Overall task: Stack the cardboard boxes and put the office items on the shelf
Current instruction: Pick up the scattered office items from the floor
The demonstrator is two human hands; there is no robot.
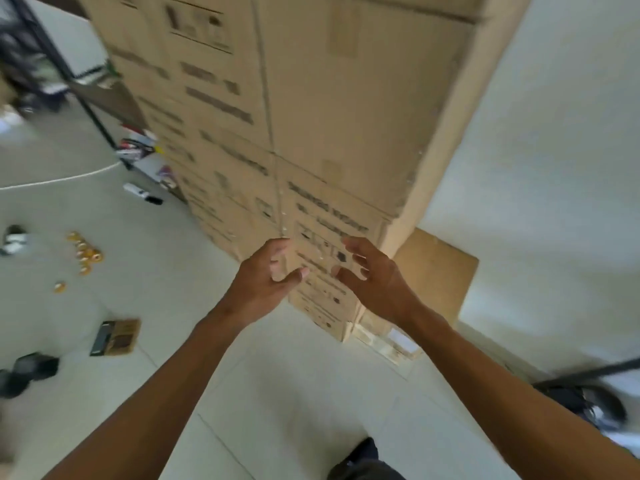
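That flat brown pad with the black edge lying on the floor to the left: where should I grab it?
Judging by its pose, take the brown pad by a long edge, from above. It lies flat on the floor, so pinch one edge and tip it up. Both hands are free.

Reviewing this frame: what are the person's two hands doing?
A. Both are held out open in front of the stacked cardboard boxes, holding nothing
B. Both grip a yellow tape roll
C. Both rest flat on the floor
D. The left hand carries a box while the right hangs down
A: the left hand and right hand are both raised with fingers spread and empty, in front of the stacked cardboard boxes.
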